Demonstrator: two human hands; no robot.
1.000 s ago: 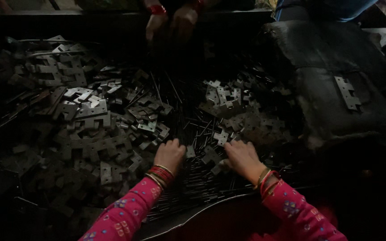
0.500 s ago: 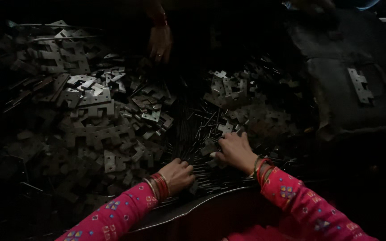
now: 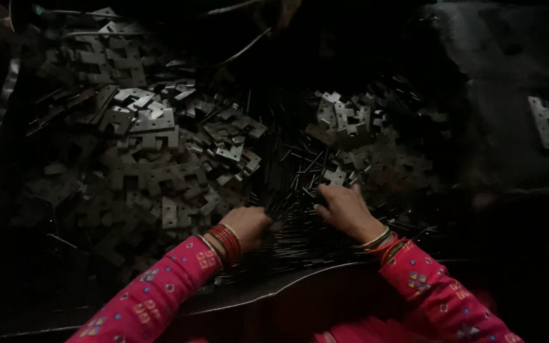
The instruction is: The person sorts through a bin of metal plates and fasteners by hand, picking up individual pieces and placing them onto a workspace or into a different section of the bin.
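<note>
The left hand point(image 3: 249, 227) is curled closed on a bundle of thin metal pins point(image 3: 287, 190), beside the hinge plates point(image 3: 154, 146); the right hand point(image 3: 344, 209) rests spread on the pins. Loose pin ends could likely prick fingers, or the bundle could slip apart.

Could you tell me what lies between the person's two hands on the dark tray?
In the head view, a heap of thin dark metal pins lies between the left hand and right hand.
</note>
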